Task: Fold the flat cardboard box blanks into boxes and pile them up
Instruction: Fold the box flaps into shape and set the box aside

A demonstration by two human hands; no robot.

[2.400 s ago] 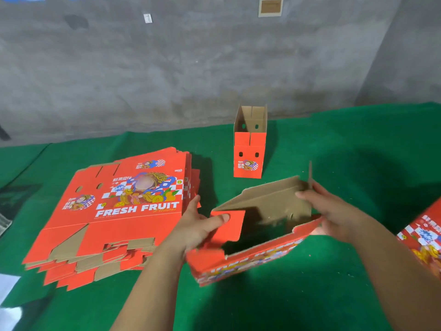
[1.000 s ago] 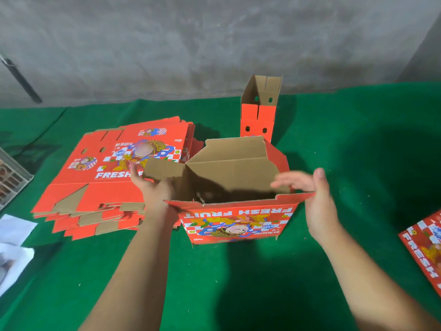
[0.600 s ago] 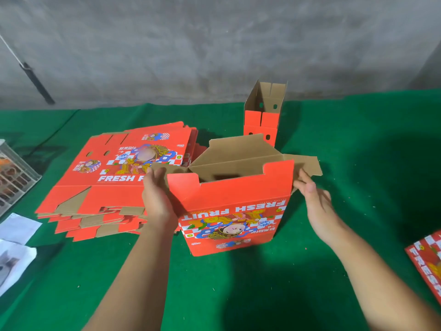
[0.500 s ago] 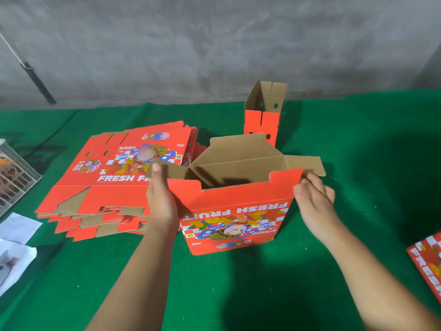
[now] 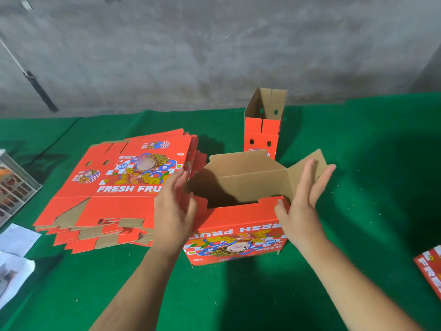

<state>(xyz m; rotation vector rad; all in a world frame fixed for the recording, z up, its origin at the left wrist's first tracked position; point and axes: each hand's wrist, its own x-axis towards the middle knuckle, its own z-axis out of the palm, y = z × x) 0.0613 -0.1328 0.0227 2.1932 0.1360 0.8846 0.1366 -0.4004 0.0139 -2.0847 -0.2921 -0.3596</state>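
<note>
Green felt covers our work surface [image 5: 358,151] below a grey concrete wall. At centre stands our half-formed red printed cardboard box [image 5: 238,225], mouth up, flaps unfolded. Our left hand [image 5: 173,209] and right hand [image 5: 303,206] flank it with fingers straight, gripping nothing. At nine o'clock lies the stack of flat red box blanks [image 5: 119,187]; at twelve, a finished narrow red box [image 5: 262,130]. We judge uneven pressing could skew the walls or buckle a flap.

both bare forearms reach forward from the bottom edge. the left hand [image 5: 173,207] stands edge-on, its fingers straight and pointing away. the right hand [image 5: 301,206] is likewise flat, fingers straight and slightly spread, thumb sticking out toward the left.
</note>
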